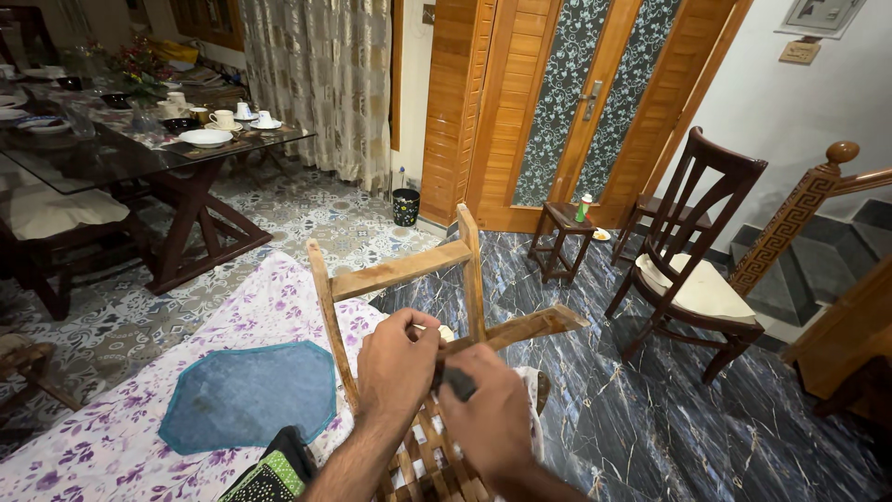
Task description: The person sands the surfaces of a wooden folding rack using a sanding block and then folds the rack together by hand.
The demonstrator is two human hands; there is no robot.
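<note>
both hands [444, 381] on a wooden rack [409, 279], floral cloth [111, 437] beneath

Your left hand [398, 361] is curled into a loose fist, knuckles up, its bare forearm rising from the bottom edge of the view. Your right hand [488, 409] sits just beside it and a little lower, fingers [462, 370] bent and closed, both wrists angled inward so the hands nearly meet.

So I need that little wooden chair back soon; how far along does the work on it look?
Hard to call anything finished. In hand: the left hand steadies the small wooden chair while the right hand presses a dark block against its rail. The back slat and legs look bare, rough wood, so most of the frame seems left.
</note>
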